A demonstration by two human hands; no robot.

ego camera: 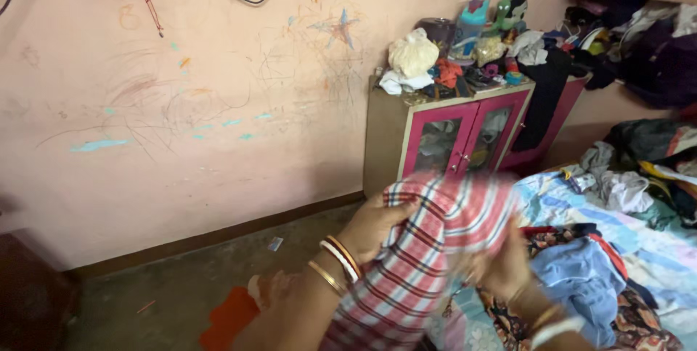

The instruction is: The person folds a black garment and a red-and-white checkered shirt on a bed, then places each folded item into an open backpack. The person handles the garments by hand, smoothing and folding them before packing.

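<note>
A pink plastered wall, dull and scribbled over with crayon lines and pale blue smears, is seen beyond the hands, with a bare grey floor below and to their left. To the right of the hands lies a bed covered by a light blue patterned sheet and heaped with soft, crumpled clothes, among them a folded blue garment just beside the right hand. Behind the hands, against the wall, stands a small boxy cabinet with magenta-framed glass doors, its top crowded with a white knotted bag, toys and rags. Between the hands a red, white and dark checked cloth is held up in front of the body, thin woven fabric, limp and bunched, blurred by motion. The left hand, bangles on its wrist, is closed on the cloth's upper left edge; the right hand appears clamped on the cloth lower and to the right, though blur hides the fingers. The hands are kept a little apart. The step is judged to be the handling or folding of this cloth over the bed's edge; the next move would call for the edges to be drawn even and kept taut. An orange scrap lies on the floor below the left forearm.
</note>
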